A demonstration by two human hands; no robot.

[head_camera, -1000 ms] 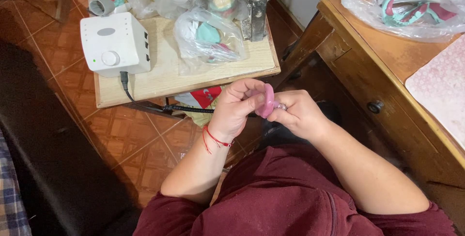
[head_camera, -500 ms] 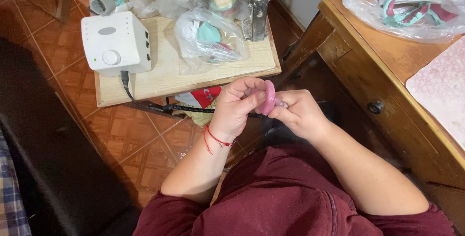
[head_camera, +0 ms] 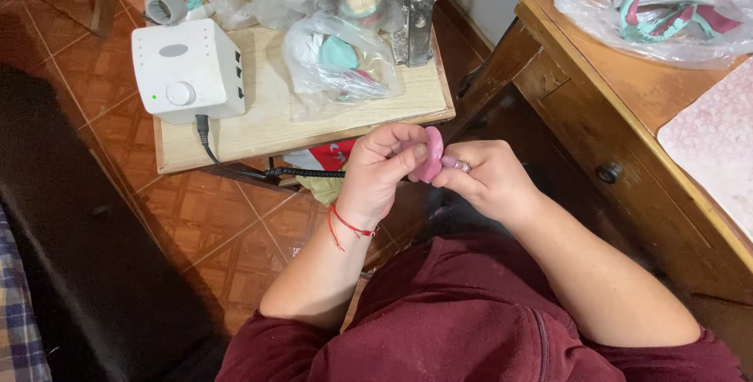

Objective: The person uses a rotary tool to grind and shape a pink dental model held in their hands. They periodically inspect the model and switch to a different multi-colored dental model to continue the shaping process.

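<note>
My left hand point(head_camera: 384, 170) grips a small pink rounded piece point(head_camera: 431, 156) between thumb and fingers, in front of my chest. A red string bracelet is on that wrist. My right hand point(head_camera: 486, 182) is closed around a slim handpiece tool point(head_camera: 458, 165) whose tip meets the pink piece. A black coiled cable point(head_camera: 302, 172) runs from the tool leftward toward a white control box point(head_camera: 187, 68) on a low wooden table point(head_camera: 274, 127).
Clear plastic bags point(head_camera: 337, 56) holding colourful figures lie on the low table. A wooden desk with a drawer knob point(head_camera: 609, 172) stands at right, with another bag point(head_camera: 667, 9) and a pink mat point(head_camera: 718, 143) on top. Terracotta floor tiles and a dark seat lie left.
Both hands stay together on the pink piece; the left-hand fingers have shifted slightly over it.
</note>
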